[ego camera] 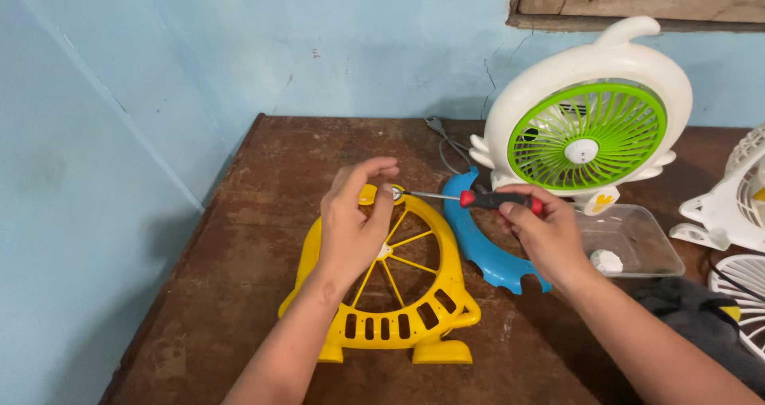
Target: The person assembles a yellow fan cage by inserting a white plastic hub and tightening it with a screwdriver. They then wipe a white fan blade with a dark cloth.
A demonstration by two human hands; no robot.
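Note:
A yellow plastic fan housing (414,309) with spokes lies flat on the brown wooden table (263,182). My left hand (355,226) hovers over its upper part, thumb and fingers pinched on a small silvery screw (395,191). My right hand (542,233) grips a screwdriver (498,200) with a red and black handle, held level, its thin shaft pointing left so the tip meets the screw. A blue curved fan part (478,249) lies just right of the yellow housing, under the screwdriver.
A white fan with a green grille (586,126) stands at the back right. In front of it sits a clear plastic tray (637,245) with a small white piece. More white fan parts (737,206) lie at the right edge. A cable (446,146) trails near the light blue wall.

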